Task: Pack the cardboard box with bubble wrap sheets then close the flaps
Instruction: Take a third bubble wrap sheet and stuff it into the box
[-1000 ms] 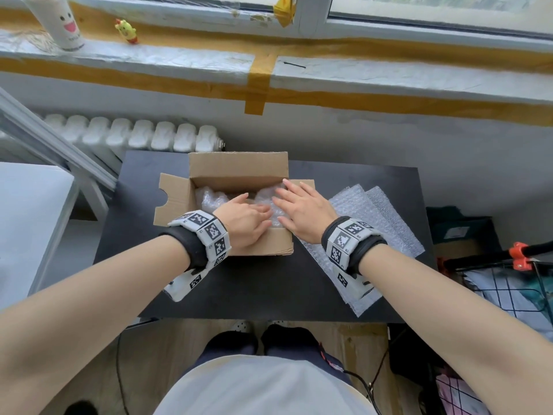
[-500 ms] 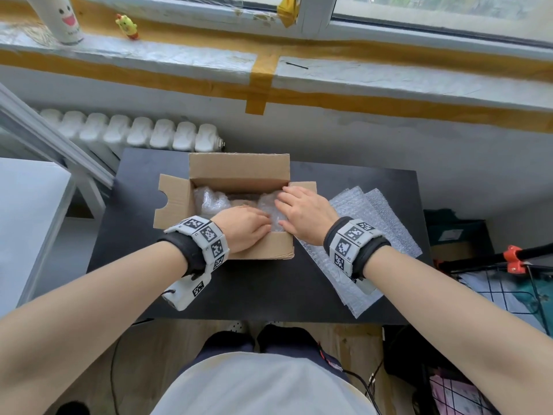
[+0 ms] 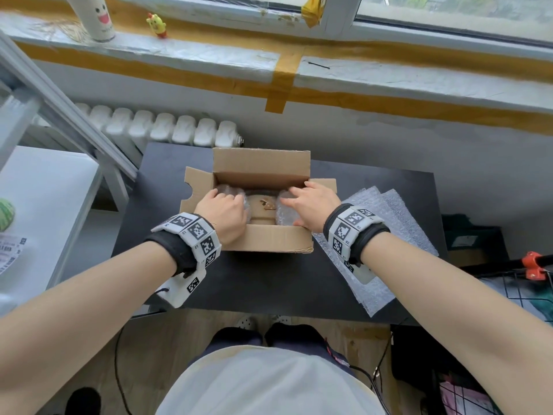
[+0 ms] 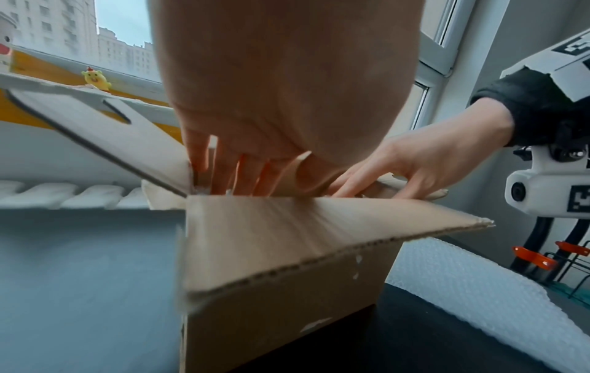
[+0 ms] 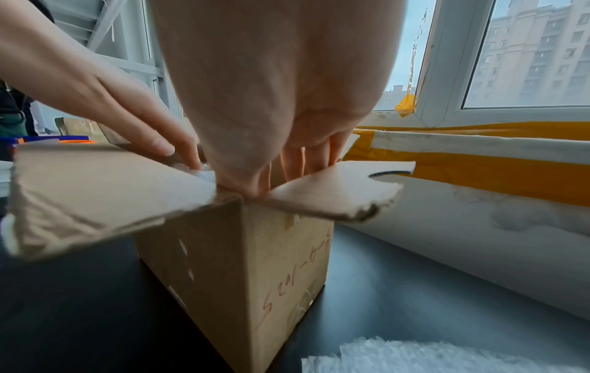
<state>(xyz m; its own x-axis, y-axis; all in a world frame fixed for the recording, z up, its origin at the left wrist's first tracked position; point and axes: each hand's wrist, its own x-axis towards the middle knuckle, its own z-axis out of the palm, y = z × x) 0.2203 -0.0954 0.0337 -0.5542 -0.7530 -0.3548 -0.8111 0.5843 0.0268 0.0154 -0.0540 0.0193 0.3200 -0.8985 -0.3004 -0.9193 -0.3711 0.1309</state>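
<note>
An open cardboard box (image 3: 275, 241) stands mid-table with all its flaps folded out. Inside, crumpled bubble wrap (image 3: 285, 215) lies at both ends, and a brown item (image 3: 263, 205) shows between the lumps. My left hand (image 3: 229, 200) reaches into the left end with its fingers (image 4: 223, 174) pointing straight down onto the wrap. At the right end my right hand (image 3: 299, 196) presses the wrap with splayed, straight fingers (image 4: 360, 184). In the right wrist view the box (image 5: 255, 277) fills the middle and both hands dip into it. What lies deeper in the box is hidden.
A stack of flat bubble wrap sheets (image 3: 398, 226) lies on the black table (image 3: 269, 283) right of the box. A radiator (image 3: 167, 130) and a windowsill with a cup (image 3: 95, 16) are behind. A white table (image 3: 39, 205) stands left, a wire basket (image 3: 526, 295) right.
Both hands have slid apart from the middle of the box to its two ends, pushing the wrap aside. The brown item in the middle now shows.
</note>
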